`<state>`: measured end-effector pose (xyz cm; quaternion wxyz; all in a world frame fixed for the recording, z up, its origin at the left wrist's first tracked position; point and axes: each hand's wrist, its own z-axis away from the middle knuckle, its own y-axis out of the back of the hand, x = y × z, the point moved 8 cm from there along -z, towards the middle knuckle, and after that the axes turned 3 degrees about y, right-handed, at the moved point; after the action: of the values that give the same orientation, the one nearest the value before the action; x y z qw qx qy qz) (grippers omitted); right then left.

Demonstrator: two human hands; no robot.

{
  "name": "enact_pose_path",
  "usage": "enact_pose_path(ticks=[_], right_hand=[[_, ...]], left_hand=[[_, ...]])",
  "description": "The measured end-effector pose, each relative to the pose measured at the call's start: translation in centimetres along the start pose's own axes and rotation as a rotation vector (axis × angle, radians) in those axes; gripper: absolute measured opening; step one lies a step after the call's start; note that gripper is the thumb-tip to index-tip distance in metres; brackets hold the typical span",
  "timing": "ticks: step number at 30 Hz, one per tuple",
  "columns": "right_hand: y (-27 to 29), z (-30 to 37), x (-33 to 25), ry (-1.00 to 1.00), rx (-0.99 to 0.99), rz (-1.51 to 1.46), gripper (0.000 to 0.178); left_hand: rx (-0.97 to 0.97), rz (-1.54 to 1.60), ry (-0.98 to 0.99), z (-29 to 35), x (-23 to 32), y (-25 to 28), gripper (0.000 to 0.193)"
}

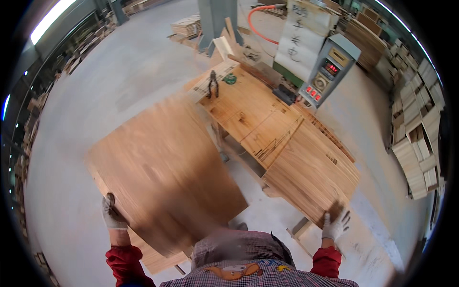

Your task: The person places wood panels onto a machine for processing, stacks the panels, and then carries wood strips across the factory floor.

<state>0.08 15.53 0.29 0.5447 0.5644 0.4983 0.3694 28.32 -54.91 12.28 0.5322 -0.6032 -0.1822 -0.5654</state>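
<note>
My left hand [114, 213], in a whitish glove with a dark thumb, is closed on the near-left edge of a large wooden panel [167, 167]. The panel is slightly blurred and tilted, over a stack of boards at the lower left. My right hand [336, 225], gloved too, has its fingers spread and is at the near right corner of a second wooden panel [315, 172]. That panel lies on the right part of a wooden workbench [248, 107]. Whether the right fingers touch its edge I cannot tell.
On the bench's far end are black-handled pliers [213, 84] and a green coil [230, 78]. A grey control box [330, 69] with red lit displays stands behind the bench. A grey column [217, 21] rises beyond. Wooden parts [416, 134] are stacked at right.
</note>
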Motion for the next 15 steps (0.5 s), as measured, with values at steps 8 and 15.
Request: enact_pose_path(ticks=[8,15], right_hand=[[-8.0,3.5,10.2,-0.762,-0.196,-1.081,0.058],[-7.6,12.0,25.3,-0.868,0.06,-0.975,0.054]], left_hand=[[-0.206,0.188,0.206,-3.4,-13.3,-9.0,0.043],[-0.272,0.049,0.383,-8.0,-30.2,-9.6,0.032]])
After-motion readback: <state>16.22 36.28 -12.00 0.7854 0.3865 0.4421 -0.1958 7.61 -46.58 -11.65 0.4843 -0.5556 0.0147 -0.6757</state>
